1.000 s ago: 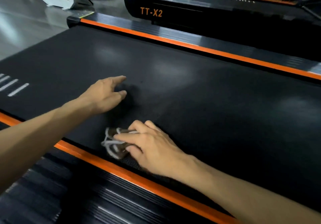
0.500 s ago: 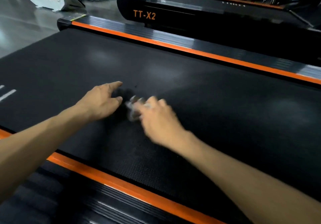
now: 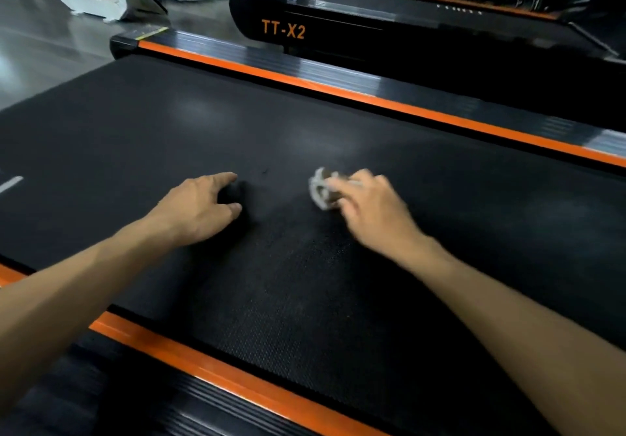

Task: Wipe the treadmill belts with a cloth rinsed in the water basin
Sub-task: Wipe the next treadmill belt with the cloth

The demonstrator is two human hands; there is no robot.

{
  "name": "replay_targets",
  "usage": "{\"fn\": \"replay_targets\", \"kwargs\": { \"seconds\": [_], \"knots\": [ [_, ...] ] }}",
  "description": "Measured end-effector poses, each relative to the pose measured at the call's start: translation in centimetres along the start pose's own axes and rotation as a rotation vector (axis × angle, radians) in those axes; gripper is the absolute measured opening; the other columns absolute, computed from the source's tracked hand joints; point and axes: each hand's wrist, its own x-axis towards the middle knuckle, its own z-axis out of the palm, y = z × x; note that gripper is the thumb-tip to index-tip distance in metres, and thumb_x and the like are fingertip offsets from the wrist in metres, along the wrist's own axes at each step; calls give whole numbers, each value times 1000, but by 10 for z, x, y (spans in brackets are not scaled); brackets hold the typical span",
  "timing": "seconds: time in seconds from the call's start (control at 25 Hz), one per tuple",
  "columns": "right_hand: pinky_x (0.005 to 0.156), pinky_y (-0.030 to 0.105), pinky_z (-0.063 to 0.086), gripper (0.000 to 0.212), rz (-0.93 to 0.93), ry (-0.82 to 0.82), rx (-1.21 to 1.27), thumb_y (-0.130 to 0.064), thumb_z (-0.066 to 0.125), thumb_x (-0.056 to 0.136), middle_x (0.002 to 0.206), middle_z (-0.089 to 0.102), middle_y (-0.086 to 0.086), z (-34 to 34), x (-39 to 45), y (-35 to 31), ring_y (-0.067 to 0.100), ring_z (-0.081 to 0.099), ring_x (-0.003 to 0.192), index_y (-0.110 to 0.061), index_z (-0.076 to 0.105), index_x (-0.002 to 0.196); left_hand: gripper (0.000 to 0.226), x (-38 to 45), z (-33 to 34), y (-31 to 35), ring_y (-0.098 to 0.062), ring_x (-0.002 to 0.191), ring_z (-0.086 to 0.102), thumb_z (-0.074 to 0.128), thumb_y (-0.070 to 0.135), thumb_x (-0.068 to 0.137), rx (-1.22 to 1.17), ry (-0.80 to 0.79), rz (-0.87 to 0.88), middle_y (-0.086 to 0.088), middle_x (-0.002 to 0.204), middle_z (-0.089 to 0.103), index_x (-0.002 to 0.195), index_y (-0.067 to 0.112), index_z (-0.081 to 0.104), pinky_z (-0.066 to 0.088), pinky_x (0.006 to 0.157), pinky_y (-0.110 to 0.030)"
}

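Small bunched cloth [image 3: 321, 189] out on the middle of the black belt [image 3: 305, 300], gripped by the right hand [image 3: 369, 205]. Left hand [image 3: 200, 208] resting just left of it, fingers loose, holding nothing. Wiping step, probably. Next: rubbing toward the far orange rail [image 3: 389, 103].

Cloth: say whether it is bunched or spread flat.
Bunched. The cloth shows as a small crumpled wad under the right hand on the treadmill belt.
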Motion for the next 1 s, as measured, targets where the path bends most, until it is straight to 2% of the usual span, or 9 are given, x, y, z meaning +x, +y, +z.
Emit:
{"fn": "replay_targets", "kwargs": {
  "seconds": [0.12, 0.2, 0.32, 0.44, 0.56, 0.68, 0.8, 0.88, 1.0],
  "knots": [
    [89, 44, 47, 42, 364, 43, -94, -22, 47, 98, 125, 51, 12, -17, 10, 61, 35, 48, 105, -30, 51, 139, 62, 3, 6, 6, -30, 129, 44, 55, 39, 93, 80, 12, 14, -6, 146, 43, 149, 32, 31, 44, 102, -43],
    [88, 44, 45, 42, 443, 21, -144, -23, 46, 98, 126, 49, 12, -17, 10, 54, 35, 48, 105, -29, 50, 139, 62, 4, 12, 12, -32, 131, 36, 54, 40, 92, 150, -4, 5, -7, 144, 37, 149, 33, 31, 41, 103, -48],
    [81, 40, 44, 45, 231, -1, -132, -24, 49, 95, 120, 49, 8, -4, -3, -4, 32, 49, 100, -32, 47, 139, 61, 8, 14, 16, -35, 131, 30, 52, 34, 92, 197, -11, -24, -8, 141, 35, 149, 35, 30, 39, 102, -50],
    [72, 39, 43, 42, -139, -56, -52, -22, 54, 90, 112, 50, 7, 10, -43, -90, 31, 50, 92, -30, 52, 131, 57, 6, 17, 12, -35, 129, 32, 49, 37, 94, 236, 9, 0, -8, 138, 36, 148, 35, 32, 40, 100, -51],
    [78, 42, 45, 47, -370, -182, 76, -20, 57, 92, 120, 47, 7, 6, -70, -132, 28, 45, 95, -29, 50, 138, 54, 2, 13, 3, -32, 130, 32, 46, 42, 97, 264, 18, 53, -5, 144, 34, 148, 34, 31, 41, 100, -49],
    [84, 44, 48, 47, -395, -211, 109, -22, 55, 95, 122, 49, 5, -1, -62, -114, 27, 45, 96, -28, 49, 141, 56, 0, 12, -8, -30, 136, 30, 46, 42, 97, 229, -18, 103, 0, 154, 28, 150, 31, 30, 35, 109, -47],
    [78, 47, 51, 45, -370, -121, 50, -22, 62, 88, 116, 56, 5, 0, -50, -93, 29, 50, 92, -27, 58, 132, 56, -2, 12, -11, -31, 139, 29, 44, 42, 98, 238, -23, 134, -1, 158, 24, 151, 30, 29, 31, 113, -44],
    [76, 48, 53, 44, -268, -58, 10, -23, 62, 84, 110, 58, 6, 2, -43, -71, 31, 53, 89, -26, 61, 128, 55, -4, 14, -9, -31, 136, 33, 43, 44, 98, 274, -5, 153, -3, 156, 28, 150, 29, 31, 36, 109, -46],
    [85, 45, 51, 43, -51, 7, 126, -24, 60, 87, 110, 60, 4, -4, -30, -42, 30, 55, 91, -26, 63, 129, 53, -7, 15, -6, -32, 131, 37, 38, 47, 98, 321, 56, 178, -6, 151, 34, 147, 26, 34, 40, 102, -46]
  ]
}}
